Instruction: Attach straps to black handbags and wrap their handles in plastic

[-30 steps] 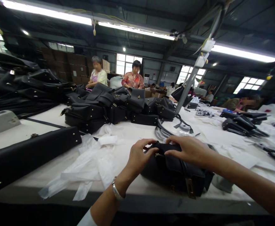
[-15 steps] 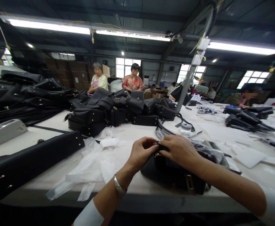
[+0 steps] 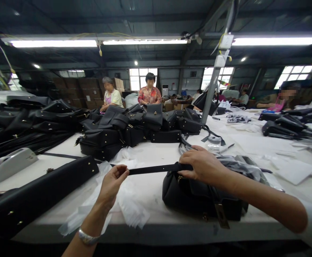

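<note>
A black strap (image 3: 153,169) is stretched level between my two hands. My left hand (image 3: 113,184) pinches its left end between thumb and fingers. At the other end, my right hand (image 3: 201,162) grips the strap where it meets the top of a black handbag (image 3: 190,196). The handbag lies on the table below my right hand, with a metal clasp (image 3: 222,216) hanging at its front. Further left, a second black bag (image 3: 46,189) lies on its side, metal studs showing on its base. Crumpled white wrapping (image 3: 130,207) is under and beside my left forearm.
Heaps of black bags (image 3: 113,132) stand across the white table (image 3: 156,221). A metal post (image 3: 210,92) rises behind my right hand, near coiled straps (image 3: 214,139). On the right are white sheets (image 3: 295,171) and more bags (image 3: 286,128). Several people work further back.
My left hand has moved left, away from my right hand, drawing the strap out straight between them. My right hand has stayed at the handbag's top. The view has shifted slightly.
</note>
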`<state>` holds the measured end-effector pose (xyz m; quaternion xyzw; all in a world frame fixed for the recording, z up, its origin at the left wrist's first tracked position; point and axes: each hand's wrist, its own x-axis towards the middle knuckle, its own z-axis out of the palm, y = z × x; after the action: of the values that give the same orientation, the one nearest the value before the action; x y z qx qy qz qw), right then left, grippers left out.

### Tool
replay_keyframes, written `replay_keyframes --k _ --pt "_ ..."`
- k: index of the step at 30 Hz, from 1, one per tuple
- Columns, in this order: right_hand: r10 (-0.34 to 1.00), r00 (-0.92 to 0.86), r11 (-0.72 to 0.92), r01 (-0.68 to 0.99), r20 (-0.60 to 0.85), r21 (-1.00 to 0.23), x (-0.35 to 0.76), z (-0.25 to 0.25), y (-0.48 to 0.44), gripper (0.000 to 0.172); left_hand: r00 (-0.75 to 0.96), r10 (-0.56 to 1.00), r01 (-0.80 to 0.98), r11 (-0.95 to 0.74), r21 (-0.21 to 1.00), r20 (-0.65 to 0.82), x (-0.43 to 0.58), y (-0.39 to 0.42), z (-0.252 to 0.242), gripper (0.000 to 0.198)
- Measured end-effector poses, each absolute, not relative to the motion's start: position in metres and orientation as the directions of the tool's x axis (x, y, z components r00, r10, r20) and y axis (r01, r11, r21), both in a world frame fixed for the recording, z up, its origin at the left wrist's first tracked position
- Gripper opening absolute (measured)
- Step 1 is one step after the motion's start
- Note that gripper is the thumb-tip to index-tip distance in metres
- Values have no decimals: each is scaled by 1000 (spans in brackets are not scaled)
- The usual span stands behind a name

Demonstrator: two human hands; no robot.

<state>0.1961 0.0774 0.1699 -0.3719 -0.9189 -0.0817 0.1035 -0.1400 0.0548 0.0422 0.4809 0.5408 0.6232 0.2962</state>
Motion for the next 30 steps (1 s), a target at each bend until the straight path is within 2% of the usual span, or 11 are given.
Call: replay_keyframes --k 4,6,9,11,13,16,19,24,28,30 --pt "669 -701 712 700 247 60 188 168 80 21 -234 871 483 -281 829 432 -111 53 61 30" --pt "657 -700 720 693 280 42 187 167 78 22 -36 846 569 -420 707 532 -78 54 81 33" --pt "633 -662 728 685 401 -18 197 166 70 22 330 809 451 -588 671 487 -29 61 110 39" --pt "657 -548 686 720 518 -109 210 165 60 19 448 774 404 -622 671 447 -7 70 123 38" --pt "728 -381 588 775 570 -232 228 162 49 16 489 763 402 -628 667 424 6 79 131 33" --pt "871 -267 437 803 412 -405 252 152 38 37 539 744 384 -634 671 395 16 88 141 26" --pt "938 -257 344 784 233 -517 265 142 37 45 595 731 354 -612 707 335 22 88 153 27" --pt "939 -212 334 751 272 -570 270 135 50 44 636 760 277 -385 880 132 21 81 169 35" --pt "932 -254 363 642 260 -675 263 136 53 44 654 744 83 -253 964 138 12 78 177 35" --pt "935 -277 331 450 223 -830 253 139 50 45 685 709 3 -236 972 170 9 76 182 37"
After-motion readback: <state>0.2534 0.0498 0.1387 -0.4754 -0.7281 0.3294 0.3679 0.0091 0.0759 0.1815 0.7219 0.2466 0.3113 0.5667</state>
